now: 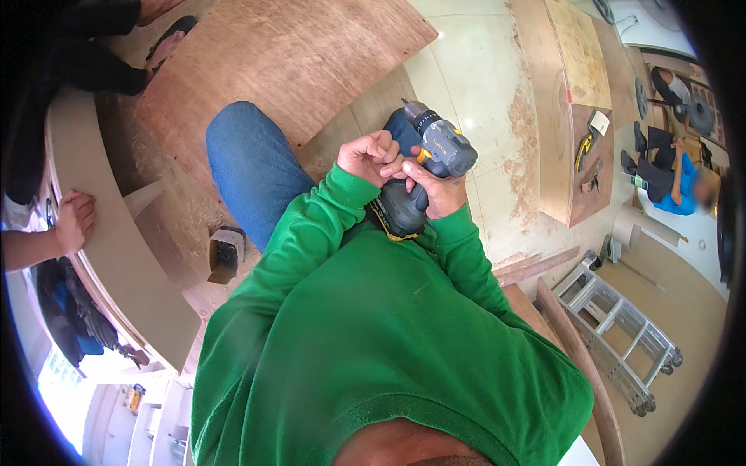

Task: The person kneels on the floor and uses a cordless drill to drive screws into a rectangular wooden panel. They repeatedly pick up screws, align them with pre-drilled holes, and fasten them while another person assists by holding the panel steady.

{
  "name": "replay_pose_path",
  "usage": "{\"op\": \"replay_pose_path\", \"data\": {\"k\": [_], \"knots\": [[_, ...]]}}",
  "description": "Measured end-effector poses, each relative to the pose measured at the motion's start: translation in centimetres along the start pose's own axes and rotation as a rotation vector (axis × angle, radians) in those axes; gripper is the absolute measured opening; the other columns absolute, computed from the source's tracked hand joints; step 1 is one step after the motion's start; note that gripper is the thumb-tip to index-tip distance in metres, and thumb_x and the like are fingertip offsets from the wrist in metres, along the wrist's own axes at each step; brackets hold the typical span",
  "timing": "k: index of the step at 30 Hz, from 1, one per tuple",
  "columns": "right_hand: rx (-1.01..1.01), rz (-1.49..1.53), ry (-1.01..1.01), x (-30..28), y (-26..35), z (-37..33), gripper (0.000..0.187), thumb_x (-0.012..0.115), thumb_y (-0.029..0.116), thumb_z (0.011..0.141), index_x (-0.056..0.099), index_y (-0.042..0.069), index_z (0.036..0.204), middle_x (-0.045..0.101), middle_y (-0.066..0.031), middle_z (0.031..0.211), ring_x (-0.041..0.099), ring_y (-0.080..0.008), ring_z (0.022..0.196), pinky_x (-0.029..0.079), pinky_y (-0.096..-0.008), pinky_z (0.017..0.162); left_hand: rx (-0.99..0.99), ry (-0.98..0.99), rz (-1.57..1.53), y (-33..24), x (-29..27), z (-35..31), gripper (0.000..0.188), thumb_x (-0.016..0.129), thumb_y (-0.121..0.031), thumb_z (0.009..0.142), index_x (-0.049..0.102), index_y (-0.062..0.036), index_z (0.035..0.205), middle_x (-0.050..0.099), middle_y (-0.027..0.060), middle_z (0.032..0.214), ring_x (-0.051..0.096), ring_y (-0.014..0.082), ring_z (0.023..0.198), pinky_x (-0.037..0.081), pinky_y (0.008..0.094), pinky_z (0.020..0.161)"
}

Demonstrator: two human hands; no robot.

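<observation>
A grey and black cordless drill with yellow details is in my right hand, which wraps round its handle. The drill's chuck points away from me, up and to the left, and its battery end rests near my lap. My left hand is curled beside the drill, its fingertips meeting those of my right hand. Whatever those fingertips pinch, if anything, is too small to make out. Under and beyond my knees lies a large reddish plywood board.
A small open box with dark contents stands left of my leg. Another person's hand rests on a curved panel. To the right are a wooden box with tools on it, a metal ladder and people farther off.
</observation>
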State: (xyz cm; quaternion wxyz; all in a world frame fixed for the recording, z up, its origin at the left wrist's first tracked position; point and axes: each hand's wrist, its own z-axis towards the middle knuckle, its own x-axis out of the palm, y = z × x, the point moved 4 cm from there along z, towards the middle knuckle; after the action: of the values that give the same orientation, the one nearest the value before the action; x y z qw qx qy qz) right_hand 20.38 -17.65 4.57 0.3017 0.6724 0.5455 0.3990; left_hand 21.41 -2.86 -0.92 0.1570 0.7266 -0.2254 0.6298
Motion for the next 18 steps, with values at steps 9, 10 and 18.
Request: {"op": "replay_pose_path", "data": {"k": [9,10,18], "knots": [[0.021,-0.062,0.012,-1.5,-1.3,0.9,0.041,0.081,-0.009,0.086,0.063,-0.006,0.123,0.072,-0.0112,0.092,0.067,-0.0174,0.073,0.055,-0.0309,0.064,-0.195,-0.205,0.067,1.4,-2.2,-0.7,0.018,0.058,-0.017,0.082,0.043,-0.0135,0.073,0.038,0.002,0.07,0.044,0.0222,0.066,0.04,0.0397,0.07],[0.02,-0.061,0.03,-1.5,-1.3,1.1,0.042,0.08,-0.009,0.086,0.063,-0.006,0.124,0.072,-0.0112,0.092,0.067,-0.0174,0.073,0.055,-0.0308,0.064,-0.188,-0.219,0.059,1.4,-2.1,-0.7,0.017,0.058,-0.017,0.081,0.043,-0.0136,0.074,0.037,0.0019,0.071,0.044,0.0224,0.065,0.04,0.0393,0.069],[0.024,-0.117,0.015,-0.8,-1.0,1.3,0.044,0.078,-0.011,0.086,0.062,-0.005,0.127,0.071,-0.0109,0.093,0.066,-0.0168,0.073,0.056,-0.0306,0.065,-0.252,-0.501,0.333,-0.3,-2.8,-1.0,0.025,0.06,-0.029,0.098,0.055,-0.0107,0.081,0.056,0.0041,0.073,0.061,0.0258,0.069,0.05,0.0403,0.073]]}}
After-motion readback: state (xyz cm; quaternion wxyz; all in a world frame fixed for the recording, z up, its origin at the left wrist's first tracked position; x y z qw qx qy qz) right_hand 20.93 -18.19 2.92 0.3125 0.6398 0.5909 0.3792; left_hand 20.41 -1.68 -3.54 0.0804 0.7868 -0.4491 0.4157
